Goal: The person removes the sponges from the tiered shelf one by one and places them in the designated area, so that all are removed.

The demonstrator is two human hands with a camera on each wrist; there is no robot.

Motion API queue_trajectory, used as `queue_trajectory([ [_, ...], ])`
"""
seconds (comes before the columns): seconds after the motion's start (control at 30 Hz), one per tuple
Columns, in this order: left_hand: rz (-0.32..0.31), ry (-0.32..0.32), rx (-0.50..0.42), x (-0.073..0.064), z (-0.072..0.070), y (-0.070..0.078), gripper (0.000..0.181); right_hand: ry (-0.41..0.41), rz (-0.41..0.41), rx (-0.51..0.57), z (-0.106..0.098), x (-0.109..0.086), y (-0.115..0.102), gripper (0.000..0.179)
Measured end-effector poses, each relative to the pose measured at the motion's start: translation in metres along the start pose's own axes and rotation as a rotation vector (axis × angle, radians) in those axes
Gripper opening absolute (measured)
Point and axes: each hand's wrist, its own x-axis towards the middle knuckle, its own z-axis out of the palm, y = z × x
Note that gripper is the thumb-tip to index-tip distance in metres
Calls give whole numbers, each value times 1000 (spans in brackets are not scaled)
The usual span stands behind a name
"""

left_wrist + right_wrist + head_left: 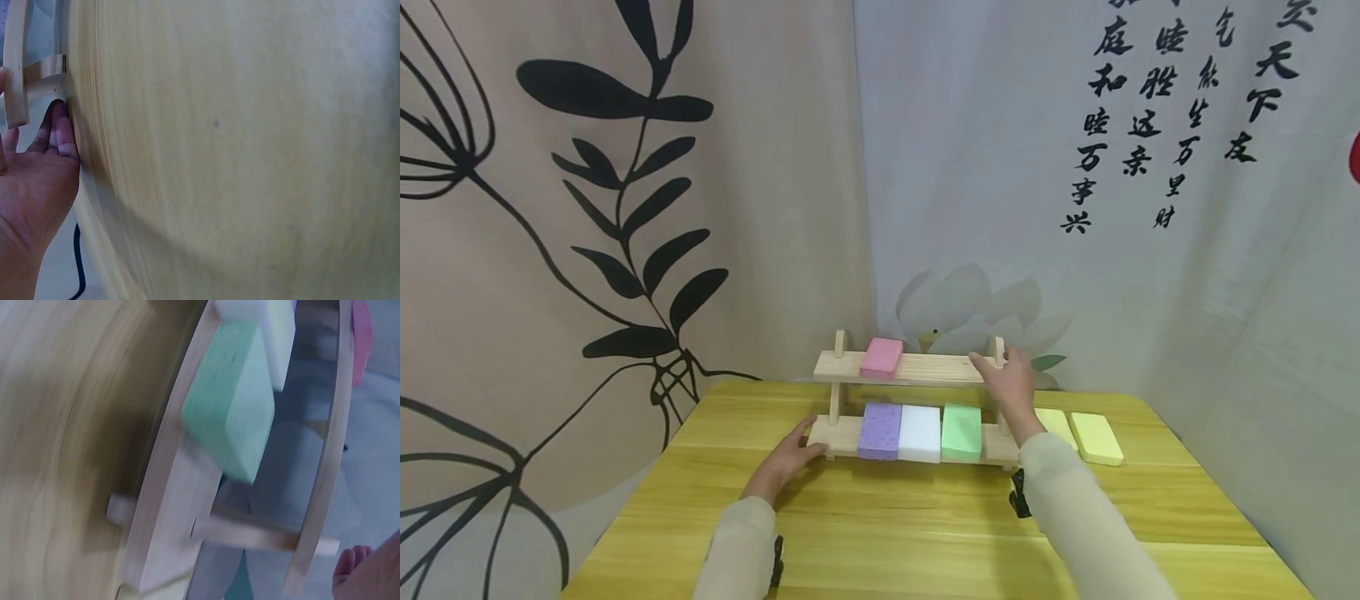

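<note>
A two-tier wooden shelf (917, 367) stands toward the back of the table. My left hand (786, 460) holds the left end of its lower board, thumb along the front edge and fingers around the end. Over the upper board's right end is my right hand (1011, 387), thumb stretched to the left; in the right wrist view its fingertips (351, 562) show just past the post. A pink sponge (882, 357) lies on the upper board. On the lower board, a purple sponge (879, 432), a white sponge (919, 433) and a green sponge (962, 432) lean side by side.
Two pale yellow sponges (1097, 438) lie on the table to the right of the shelf, one partly hidden by my right arm. The wooden table (895, 525) reaches a patterned cloth backdrop (790, 208) behind the shelf and another cloth at the right.
</note>
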Motion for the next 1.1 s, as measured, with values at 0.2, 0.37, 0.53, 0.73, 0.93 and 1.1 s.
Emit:
queue_trajectory([
  [0.2, -6, 1, 11, -1, -1, 0, 79, 0, 5, 0, 28, -8, -18, 90],
  [0.37, -20, 4, 35, 0, -1, -1, 79, 11, -11, -45, 53, -13, -33, 89],
  [0.53, -15, 1, 36, 2, -1, -2, 79, 5, -24, -34, 76, -18, -46, 87],
  [0.73, 8, -13, 15, 3, 0, -1, 79, 13, -28, -34, 102, -26, -57, 89],
  [0.93, 24, -9, 12, 1, -1, 1, 77, 24, -47, -21, 123, -31, -71, 93],
  [1.1, 34, -21, 8, -1, -1, 2, 77, 60, -82, -1, 137, -32, -74, 95],
])
